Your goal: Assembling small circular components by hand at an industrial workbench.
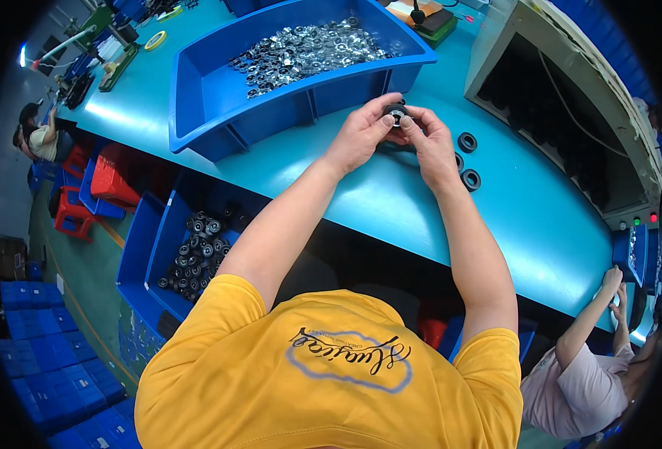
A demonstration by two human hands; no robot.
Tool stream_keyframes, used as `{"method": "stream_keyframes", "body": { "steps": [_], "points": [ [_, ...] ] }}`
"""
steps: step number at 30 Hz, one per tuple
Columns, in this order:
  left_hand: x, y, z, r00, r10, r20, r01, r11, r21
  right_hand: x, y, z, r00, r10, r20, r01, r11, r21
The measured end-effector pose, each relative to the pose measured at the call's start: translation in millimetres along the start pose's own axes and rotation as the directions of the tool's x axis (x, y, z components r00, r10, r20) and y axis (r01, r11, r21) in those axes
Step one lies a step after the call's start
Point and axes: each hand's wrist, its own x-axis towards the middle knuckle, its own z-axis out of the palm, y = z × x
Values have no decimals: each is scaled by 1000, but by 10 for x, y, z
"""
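My left hand (359,136) and my right hand (434,144) meet over the bench, both closed on one small black wheel (395,111) with a shiny metal centre. Both thumbs press against its face, while the fingers behind it are partly hidden. Just right of my right hand, black rubber rings (467,142) lie on the turquoise bench top (548,247). Beyond my hands stands a large blue bin (271,123) holding many loose silvery metal parts (308,54).
A lower blue bin (155,258) at left holds several black wheels (196,254). An open pale machine housing (488,63) stands on the bench at right. Co-workers sit at lower right (581,389) and far left (43,142). Red stools (72,213) stand on the floor.
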Motion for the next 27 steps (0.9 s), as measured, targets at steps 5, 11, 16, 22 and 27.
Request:
{"method": "stream_keyframes", "body": {
  "steps": [5,11,16,22,27],
  "points": [
    [17,-9,-27,1000,18,6,-18,994,106,-43,-99,61,999,14,44,-19,994,106],
    [11,-23,-39,998,21,67,-35,978,206,-38,-62,51,1000,2,5,-3,996,85],
    [-16,-62,15,997,30,66,-47,958,283,-46,-18,96,997,12,-78,-7,998,66],
    [-73,-6,106,995,96,39,-102,840,533,-44,17,152,993,4,-117,3,998,62],
    [-109,-46,154,956,291,38,-227,650,726,-45,38,169,992,22,-128,-8,994,106]
  ]
}}
